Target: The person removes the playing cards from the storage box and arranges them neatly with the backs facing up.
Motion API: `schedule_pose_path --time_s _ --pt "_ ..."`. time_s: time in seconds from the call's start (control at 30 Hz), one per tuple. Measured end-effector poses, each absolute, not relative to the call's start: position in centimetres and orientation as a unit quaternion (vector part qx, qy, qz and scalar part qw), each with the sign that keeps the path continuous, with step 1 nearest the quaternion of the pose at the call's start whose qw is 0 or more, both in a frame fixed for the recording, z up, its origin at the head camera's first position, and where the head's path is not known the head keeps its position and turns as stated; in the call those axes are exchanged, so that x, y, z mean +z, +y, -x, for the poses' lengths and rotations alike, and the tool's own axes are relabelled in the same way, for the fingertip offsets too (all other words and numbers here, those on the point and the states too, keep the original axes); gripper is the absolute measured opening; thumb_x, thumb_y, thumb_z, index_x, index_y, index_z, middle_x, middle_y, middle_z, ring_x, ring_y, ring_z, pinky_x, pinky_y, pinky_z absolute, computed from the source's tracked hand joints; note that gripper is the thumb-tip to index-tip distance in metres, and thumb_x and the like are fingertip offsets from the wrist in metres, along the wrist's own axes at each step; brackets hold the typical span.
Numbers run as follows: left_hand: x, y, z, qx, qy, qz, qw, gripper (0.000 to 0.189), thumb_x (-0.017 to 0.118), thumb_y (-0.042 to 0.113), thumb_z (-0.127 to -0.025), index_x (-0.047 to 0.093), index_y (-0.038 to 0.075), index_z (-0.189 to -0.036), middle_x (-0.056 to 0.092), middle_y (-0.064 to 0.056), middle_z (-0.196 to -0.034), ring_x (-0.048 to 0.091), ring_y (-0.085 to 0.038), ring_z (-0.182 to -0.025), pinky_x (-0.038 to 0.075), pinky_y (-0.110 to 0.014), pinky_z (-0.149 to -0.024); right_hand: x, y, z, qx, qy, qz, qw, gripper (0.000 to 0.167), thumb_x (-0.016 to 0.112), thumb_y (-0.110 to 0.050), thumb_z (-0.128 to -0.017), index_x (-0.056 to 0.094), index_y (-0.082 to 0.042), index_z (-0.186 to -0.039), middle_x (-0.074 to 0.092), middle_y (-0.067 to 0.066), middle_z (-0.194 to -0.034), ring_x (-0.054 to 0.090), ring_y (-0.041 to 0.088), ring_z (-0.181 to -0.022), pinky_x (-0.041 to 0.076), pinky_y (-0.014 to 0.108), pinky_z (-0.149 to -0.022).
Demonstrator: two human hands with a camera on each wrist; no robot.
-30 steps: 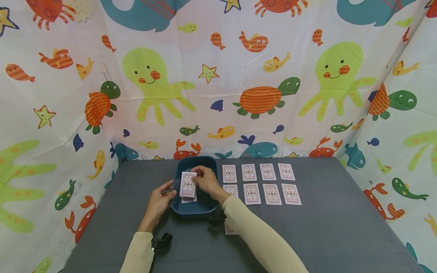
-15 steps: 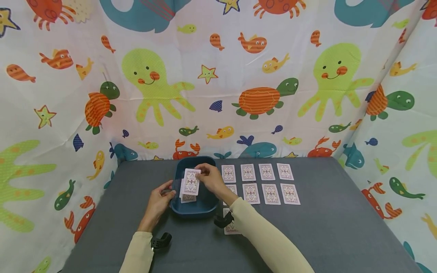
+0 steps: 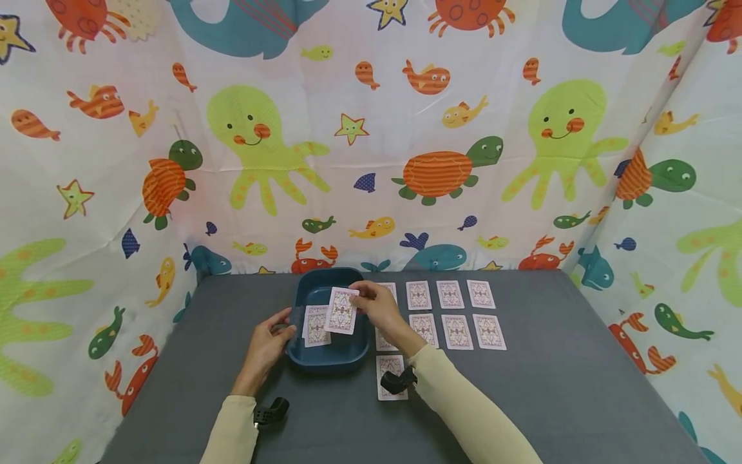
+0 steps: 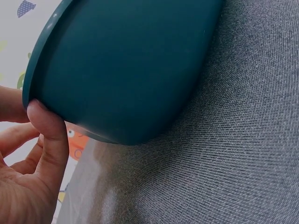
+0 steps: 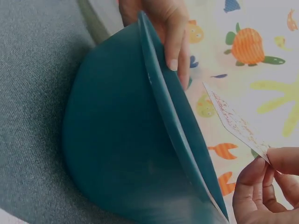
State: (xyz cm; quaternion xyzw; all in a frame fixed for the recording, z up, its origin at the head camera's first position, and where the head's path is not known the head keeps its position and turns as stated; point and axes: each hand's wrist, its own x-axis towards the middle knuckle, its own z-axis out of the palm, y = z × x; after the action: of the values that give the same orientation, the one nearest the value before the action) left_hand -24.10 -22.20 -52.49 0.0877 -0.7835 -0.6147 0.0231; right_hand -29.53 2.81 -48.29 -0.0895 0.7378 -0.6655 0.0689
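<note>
My right hand pinches a playing card by its upper right edge, patterned back facing up. The card is over a dark blue plastic basin. Seen from the right wrist, this card is tilted and above the rim, between thumb and fingertips. My left hand grips the basin's left rim; the left wrist view has its thumb outside the wall. Inside the basin lie other cards, overlapping, with the held card covering part of them.
To the basin's right, cards lie back up in two rows on the grey table. One more card lies nearer, partly under the right wrist's camera. A cloth printed with sea animals hangs behind and at both sides.
My right hand has lifted one card off the others in the basin and carried it rightward, uncovering the cards below. The left hand keeps its place on the rim.
</note>
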Motion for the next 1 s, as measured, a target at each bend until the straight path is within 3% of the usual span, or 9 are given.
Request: schedule_pose_path --time_s 0.17,0.33,0.67,1.0 --pt "-52.5 -22.2 24.0 -0.611 -0.786 -0.09 0.017 0.049 0.062 0.009 -0.094 0.052 0.01 -0.142 0.05 -0.016 -0.128 0.057 -0.013 -0.085 0.047 -0.025 -0.057 -48.2 3.8 29.0 -0.671 0.733 0.086 0.072 0.022 0.064 -0.015 -0.095 0.068 -0.012 -0.116 0.057 0.004 -0.093 0.057 0.022 -0.086 0.055 0.039 -0.084" --pt "-52.7 -22.2 24.1 -0.608 -0.788 -0.094 0.013 0.049 0.062 0.01 -0.094 0.051 0.011 -0.142 0.051 -0.016 -0.129 0.057 -0.013 -0.085 0.048 -0.025 -0.058 -48.1 4.9 28.2 -0.667 0.736 0.089 0.068 0.023 0.063 -0.014 -0.095 0.068 -0.008 -0.117 0.054 0.002 -0.089 0.055 0.018 -0.083 0.052 0.029 -0.076" --pt "-52.5 -22.3 24.1 -0.608 -0.789 -0.093 0.01 0.05 0.06 0.01 -0.095 0.05 0.011 -0.144 0.049 -0.016 -0.13 0.056 -0.021 -0.089 0.048 -0.025 -0.059 -48.4 7.4 27.1 -0.66 0.743 0.081 0.069 0.022 0.062 -0.014 -0.095 0.068 -0.012 -0.116 0.057 0.005 -0.097 0.056 0.018 -0.087 0.053 0.047 -0.09" --pt "-52.4 -22.4 24.0 -0.602 -0.792 -0.097 0.012 0.05 0.06 0.011 -0.095 0.05 0.012 -0.144 0.05 -0.013 -0.128 0.055 -0.021 -0.089 0.048 -0.025 -0.06 -48.8 9.8 26.3 -0.659 0.747 0.075 0.057 0.02 0.064 -0.01 -0.093 0.069 -0.007 -0.113 0.06 0.006 -0.094 0.056 0.018 -0.083 0.054 0.035 -0.076"
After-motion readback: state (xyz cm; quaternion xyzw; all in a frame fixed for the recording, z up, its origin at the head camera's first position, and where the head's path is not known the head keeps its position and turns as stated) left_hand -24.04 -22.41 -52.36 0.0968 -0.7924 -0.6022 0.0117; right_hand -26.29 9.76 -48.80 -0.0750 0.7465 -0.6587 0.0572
